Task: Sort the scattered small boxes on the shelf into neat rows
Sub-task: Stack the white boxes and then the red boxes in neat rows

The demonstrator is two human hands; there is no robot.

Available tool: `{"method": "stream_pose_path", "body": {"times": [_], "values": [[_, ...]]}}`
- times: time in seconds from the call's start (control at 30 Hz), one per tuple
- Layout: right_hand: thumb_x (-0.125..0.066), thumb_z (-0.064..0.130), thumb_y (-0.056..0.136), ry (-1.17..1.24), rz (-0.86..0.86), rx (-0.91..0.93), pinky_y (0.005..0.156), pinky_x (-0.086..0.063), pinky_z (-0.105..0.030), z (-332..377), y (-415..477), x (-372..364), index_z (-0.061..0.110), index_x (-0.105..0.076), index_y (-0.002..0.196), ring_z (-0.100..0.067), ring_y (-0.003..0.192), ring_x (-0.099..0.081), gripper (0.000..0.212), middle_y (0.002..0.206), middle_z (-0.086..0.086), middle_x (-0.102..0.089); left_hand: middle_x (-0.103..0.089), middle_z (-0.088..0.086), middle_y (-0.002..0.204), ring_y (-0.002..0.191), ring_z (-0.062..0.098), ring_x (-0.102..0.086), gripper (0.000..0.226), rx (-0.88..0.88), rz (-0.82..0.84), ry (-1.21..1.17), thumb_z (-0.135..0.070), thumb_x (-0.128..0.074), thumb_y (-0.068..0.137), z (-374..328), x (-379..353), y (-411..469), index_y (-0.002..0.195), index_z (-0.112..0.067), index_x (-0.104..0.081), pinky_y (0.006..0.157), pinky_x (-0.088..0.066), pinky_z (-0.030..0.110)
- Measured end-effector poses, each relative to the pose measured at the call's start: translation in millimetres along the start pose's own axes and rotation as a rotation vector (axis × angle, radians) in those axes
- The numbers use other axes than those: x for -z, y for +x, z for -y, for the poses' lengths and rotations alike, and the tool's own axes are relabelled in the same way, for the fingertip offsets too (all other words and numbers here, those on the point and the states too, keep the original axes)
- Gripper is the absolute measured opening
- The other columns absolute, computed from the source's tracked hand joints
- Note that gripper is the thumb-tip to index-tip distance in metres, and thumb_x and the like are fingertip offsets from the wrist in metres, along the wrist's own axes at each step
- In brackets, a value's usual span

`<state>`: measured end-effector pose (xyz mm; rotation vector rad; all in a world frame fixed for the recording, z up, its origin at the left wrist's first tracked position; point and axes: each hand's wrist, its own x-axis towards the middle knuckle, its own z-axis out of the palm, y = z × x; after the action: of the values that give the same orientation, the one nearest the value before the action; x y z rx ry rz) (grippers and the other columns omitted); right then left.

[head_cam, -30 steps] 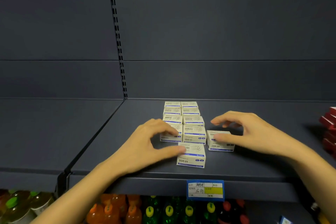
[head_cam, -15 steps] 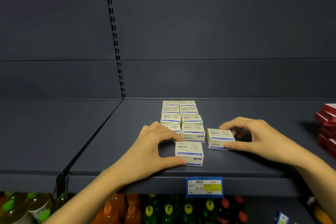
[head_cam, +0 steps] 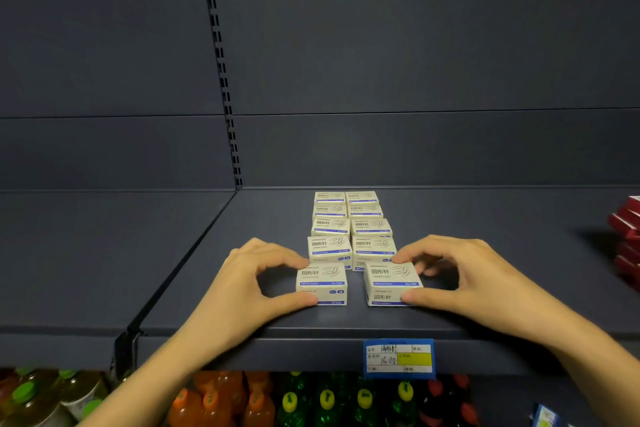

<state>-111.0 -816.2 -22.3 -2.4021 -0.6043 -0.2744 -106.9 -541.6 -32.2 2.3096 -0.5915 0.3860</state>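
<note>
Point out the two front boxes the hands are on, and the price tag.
left front box (head_cam: 322,279), head view, on its top face
right front box (head_cam: 391,277), head view, on its top face
price tag (head_cam: 399,358), head view, on the middle of the label

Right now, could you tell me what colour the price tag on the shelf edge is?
Blue with a yellow patch, price tag, head view.

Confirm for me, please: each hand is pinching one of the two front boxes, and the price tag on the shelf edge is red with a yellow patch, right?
Not quite. The head view shows the price tag is blue with a yellow patch, not red. The rest holds: the left hand pinches the front left box and the right hand pinches the front right box.
</note>
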Motion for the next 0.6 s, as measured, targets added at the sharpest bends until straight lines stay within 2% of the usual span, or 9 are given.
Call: {"method": "stream_pose_path", "body": {"times": [0.13,0.33,0.5,0.53,0.6], "values": [[-0.076,0.039,0.069,-0.003,-0.022,0.005,0.082,-0.048,-0.014,3,4,-7,0.04,-0.064,0.095,0.005,0.091,-0.059,0.029,0.09,0.023,-0.064,-0.06,-0.022,0.098,0.099,-0.003,-0.052,0.046,-0.017,0.002,0.018,-0.059,-0.063,0.057,0,-2,3,0.097,-0.038,-0.067,0.094,-0.042,0.035],[-0.075,0.035,0.07,-0.009,-0.098,0.043,0.08,-0.05,-0.017,3,5,-13,0.034,-0.066,0.096,-0.001,0.089,-0.059,0.028,0.096,0.02,-0.061,-0.065,-0.022,0.094,0.095,-0.003,-0.054,0.054,-0.035,-0.058,0.076,-0.063,-0.059,0.056,2,-4,7,0.098,-0.03,-0.07,0.088,-0.044,0.025],[-0.073,0.039,0.07,-0.056,-0.119,0.041,0.08,-0.049,-0.017,4,8,-17,0.032,-0.066,0.098,0.0,0.089,-0.058,0.03,0.097,0.02,-0.06,-0.066,-0.019,0.096,0.093,0.0,-0.055,0.045,-0.054,-0.06,0.12,-0.052,-0.069,0.061,2,-10,10,0.097,-0.026,-0.072,0.087,-0.045,0.024],[-0.073,0.041,0.07,-0.065,-0.112,0.041,0.08,-0.048,-0.016,4,8,-17,0.032,-0.065,0.099,0.001,0.09,-0.057,0.031,0.098,0.02,-0.06,-0.064,-0.02,0.097,0.094,-0.001,-0.054,0.045,-0.057,-0.05,0.129,-0.052,-0.069,0.062,3,-10,11,0.098,-0.026,-0.072,0.088,-0.044,0.023],[-0.068,0.048,0.071,-0.087,-0.091,0.05,0.078,-0.044,-0.011,5,8,-16,0.037,-0.062,0.101,0.002,0.094,-0.054,0.033,0.1,0.023,-0.058,-0.059,-0.024,0.1,0.098,-0.004,-0.051,0.05,-0.063,-0.045,0.126,-0.061,-0.063,0.06,4,-10,12,0.098,-0.03,-0.07,0.087,-0.039,0.011]]}}
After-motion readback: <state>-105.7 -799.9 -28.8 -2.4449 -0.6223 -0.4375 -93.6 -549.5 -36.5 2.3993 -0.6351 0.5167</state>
